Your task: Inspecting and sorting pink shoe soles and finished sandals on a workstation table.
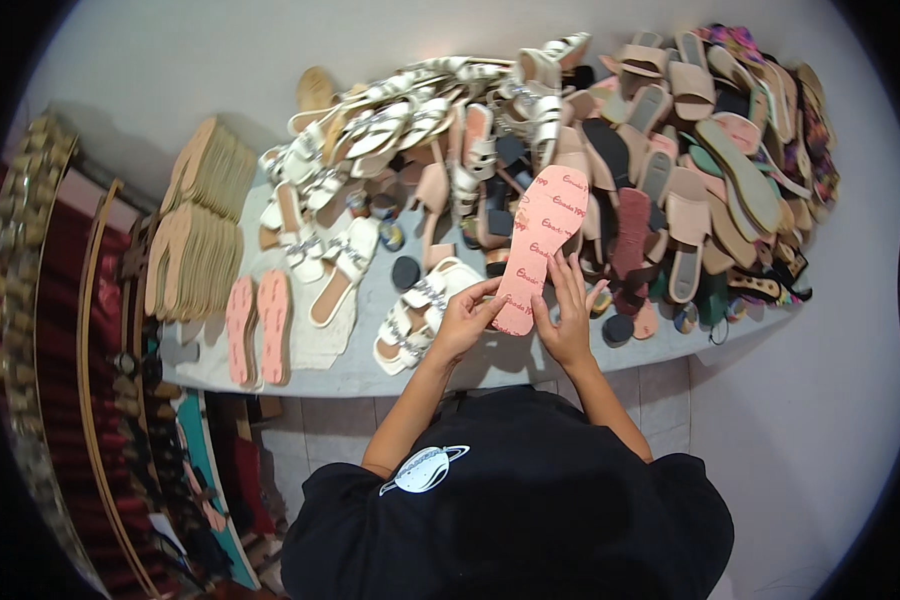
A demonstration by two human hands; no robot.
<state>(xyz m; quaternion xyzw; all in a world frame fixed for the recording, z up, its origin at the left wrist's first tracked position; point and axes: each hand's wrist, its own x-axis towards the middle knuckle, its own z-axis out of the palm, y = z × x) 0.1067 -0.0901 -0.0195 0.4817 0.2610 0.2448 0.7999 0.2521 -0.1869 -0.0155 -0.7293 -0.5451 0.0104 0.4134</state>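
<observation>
A pink shoe insole [542, 250] with red printing is held up over the near side of the table, its wide end pointing away and to the right. My left hand [462, 322] pinches its narrow end from the left, fingertips on the edge. On the other side, my right hand [568, 318] has its thumb against the insole's face and its longer fingers along the right edge. White strappy sandals [425, 312] lie just beyond my left hand. Two pink-topped stacks of insoles [274, 325] rest near the table's left front.
Tall stacks of tan sole pieces [205, 260] stand at the table's left end. A heap of white sandals [400, 125] fills the back, and a mixed pile of beige, pink and black footwear [685, 190] covers the right. Shelves [95, 380] with shoes line the left.
</observation>
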